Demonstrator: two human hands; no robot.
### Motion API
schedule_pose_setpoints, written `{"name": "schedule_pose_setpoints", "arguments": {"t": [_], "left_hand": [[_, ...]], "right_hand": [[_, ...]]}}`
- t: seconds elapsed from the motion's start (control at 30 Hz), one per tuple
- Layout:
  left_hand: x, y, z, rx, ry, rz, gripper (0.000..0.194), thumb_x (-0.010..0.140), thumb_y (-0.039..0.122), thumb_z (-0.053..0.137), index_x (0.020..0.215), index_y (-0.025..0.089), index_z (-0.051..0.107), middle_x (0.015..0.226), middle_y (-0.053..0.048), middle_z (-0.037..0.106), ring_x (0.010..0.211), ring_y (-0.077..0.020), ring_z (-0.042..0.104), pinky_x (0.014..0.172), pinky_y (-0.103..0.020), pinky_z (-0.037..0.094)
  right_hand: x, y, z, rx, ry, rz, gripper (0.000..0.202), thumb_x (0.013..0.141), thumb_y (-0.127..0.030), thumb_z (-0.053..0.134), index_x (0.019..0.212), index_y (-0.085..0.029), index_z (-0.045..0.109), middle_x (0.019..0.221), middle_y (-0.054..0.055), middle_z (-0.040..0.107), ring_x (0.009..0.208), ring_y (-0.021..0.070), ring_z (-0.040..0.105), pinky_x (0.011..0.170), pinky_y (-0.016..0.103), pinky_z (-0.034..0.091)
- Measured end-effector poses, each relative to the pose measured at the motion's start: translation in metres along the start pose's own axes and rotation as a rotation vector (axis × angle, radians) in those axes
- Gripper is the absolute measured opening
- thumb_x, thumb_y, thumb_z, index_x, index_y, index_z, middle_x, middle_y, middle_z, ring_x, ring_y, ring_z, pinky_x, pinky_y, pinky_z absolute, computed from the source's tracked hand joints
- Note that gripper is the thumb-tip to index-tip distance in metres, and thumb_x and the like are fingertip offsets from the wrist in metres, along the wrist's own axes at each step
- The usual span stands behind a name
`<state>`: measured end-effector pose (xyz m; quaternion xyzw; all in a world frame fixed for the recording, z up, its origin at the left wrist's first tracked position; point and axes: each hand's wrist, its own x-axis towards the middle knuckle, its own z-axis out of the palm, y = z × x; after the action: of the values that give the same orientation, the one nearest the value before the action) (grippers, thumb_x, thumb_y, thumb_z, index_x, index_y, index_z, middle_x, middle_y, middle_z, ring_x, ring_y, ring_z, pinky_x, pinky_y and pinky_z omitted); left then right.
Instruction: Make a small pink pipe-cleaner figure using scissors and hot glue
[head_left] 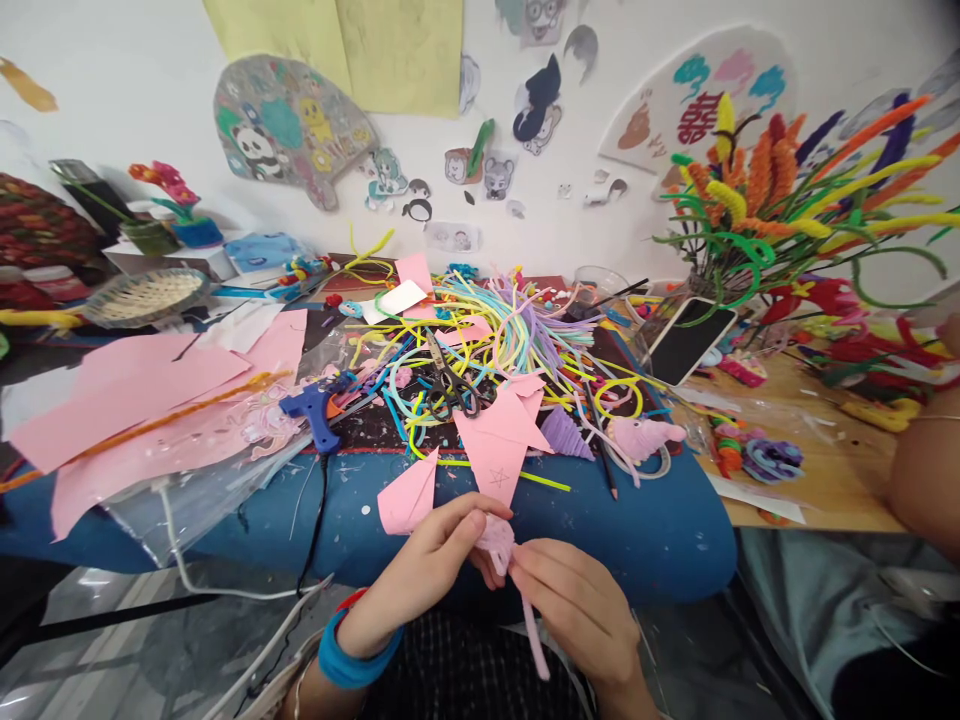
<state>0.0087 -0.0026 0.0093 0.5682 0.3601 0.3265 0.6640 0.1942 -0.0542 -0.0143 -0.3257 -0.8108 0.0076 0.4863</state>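
Low in the middle of the head view, my left hand (pixel 441 560) is closed on a small pink fuzzy piece (pixel 496 538) made of pipe cleaner. My right hand (pixel 574 600) pinches the same piece from the right, and a loose pink pipe cleaner end (pixel 534 640) hangs down beside its fingers. Just above the hands lies cut pink paper (pixel 499 455) with a star drawn on it. Another folded pink paper piece (pixel 409 495) rests to the left, near the blue mat's edge.
Black-handled scissors (pixel 450 385) lie among many pipe cleaners (pixel 525 320). A blue glue gun (pixel 319 415) is at left, its cord hanging over the edge. A phone (pixel 691 340) leans at right. Another person's arm (pixel 926 480) shows at far right.
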Motion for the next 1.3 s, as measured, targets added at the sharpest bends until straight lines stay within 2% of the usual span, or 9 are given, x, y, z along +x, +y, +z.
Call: {"name": "schedule_pose_setpoints", "arguments": {"t": [0.1,0.23,0.43,0.63,0.93,1.0,1.07,1.2,1.3], "left_hand": [[0.002,-0.001,-0.001,-0.05,0.048,-0.019,0.031,0.083,0.039,0.064,0.104,0.016,0.064,0.076,-0.001,0.063,0.066,-0.0127,0.058,0.063,-0.024,0.047],[0.002,-0.004,-0.001,-0.051,0.085,-0.019,0.029,0.08,0.029,0.069,0.104,0.014,0.064,0.071,0.001,0.062,0.062,-0.0103,0.055,0.059,-0.021,0.044],[-0.006,0.003,0.0,0.19,0.134,0.054,0.021,0.081,0.021,0.065,0.101,0.015,0.068,0.081,-0.003,0.071,0.07,-0.0143,0.062,0.065,-0.024,0.048],[-0.012,0.003,0.0,0.412,0.094,0.177,0.017,0.085,0.022,0.061,0.099,0.019,0.071,0.089,-0.004,0.075,0.078,-0.0164,0.066,0.071,-0.024,0.051],[-0.011,0.005,-0.002,0.46,0.033,0.289,0.017,0.088,0.024,0.061,0.099,0.02,0.073,0.093,-0.006,0.076,0.082,-0.0179,0.069,0.076,-0.026,0.052],[-0.01,0.003,-0.002,0.401,0.021,0.286,0.016,0.087,0.026,0.063,0.097,0.019,0.073,0.091,-0.006,0.076,0.08,-0.0176,0.068,0.075,-0.026,0.052],[-0.009,-0.002,-0.001,0.309,0.038,0.249,0.019,0.087,0.029,0.063,0.1,0.019,0.072,0.093,-0.006,0.075,0.083,-0.0182,0.067,0.077,-0.026,0.051],[-0.007,-0.009,0.0,0.055,-0.001,0.177,0.037,0.09,0.042,0.055,0.118,0.018,0.063,0.097,-0.008,0.071,0.086,-0.0197,0.066,0.079,-0.03,0.051],[-0.005,-0.007,-0.001,-0.021,0.001,0.137,0.045,0.093,0.05,0.044,0.116,0.016,0.063,0.102,-0.009,0.068,0.09,-0.0201,0.064,0.082,-0.031,0.05]], "right_hand": [[0.002,0.002,-0.005,-0.13,-0.113,-0.108,0.04,0.09,0.0,0.048,0.126,-0.013,0.057,0.104,0.007,0.074,0.092,0.0184,0.072,0.081,0.03,0.063],[0.007,0.003,-0.001,-0.103,-0.042,-0.129,0.034,0.084,-0.004,0.061,0.117,-0.011,0.063,0.096,0.008,0.076,0.092,0.0197,0.072,0.083,0.03,0.063],[0.006,-0.002,0.008,0.226,0.135,0.247,0.033,0.079,-0.001,0.065,0.105,-0.023,0.068,0.089,0.005,0.075,0.082,0.0196,0.07,0.07,0.034,0.061],[0.009,-0.004,0.012,0.469,0.166,0.615,0.018,0.078,-0.007,0.068,0.082,-0.024,0.068,0.077,0.001,0.07,0.071,0.016,0.067,0.064,0.026,0.056],[0.011,-0.005,0.018,0.611,0.156,0.815,0.009,0.078,-0.015,0.071,0.073,-0.021,0.067,0.072,0.001,0.066,0.066,0.0139,0.063,0.062,0.023,0.054],[0.01,-0.007,0.021,0.619,0.173,0.797,0.01,0.08,-0.014,0.068,0.073,-0.021,0.065,0.072,0.001,0.066,0.066,0.0139,0.063,0.06,0.023,0.053],[0.009,-0.009,0.022,0.545,0.217,0.692,0.013,0.082,-0.01,0.063,0.077,-0.022,0.063,0.073,0.001,0.065,0.066,0.0137,0.062,0.059,0.024,0.053],[0.005,-0.009,0.018,0.251,0.197,0.268,0.028,0.085,-0.001,0.052,0.099,-0.022,0.062,0.076,0.003,0.067,0.071,0.0149,0.063,0.062,0.028,0.055],[0.0,-0.008,0.011,-0.023,0.118,0.026,0.028,0.086,-0.001,0.052,0.107,-0.016,0.063,0.084,0.008,0.07,0.082,0.0182,0.066,0.068,0.032,0.059]]}}
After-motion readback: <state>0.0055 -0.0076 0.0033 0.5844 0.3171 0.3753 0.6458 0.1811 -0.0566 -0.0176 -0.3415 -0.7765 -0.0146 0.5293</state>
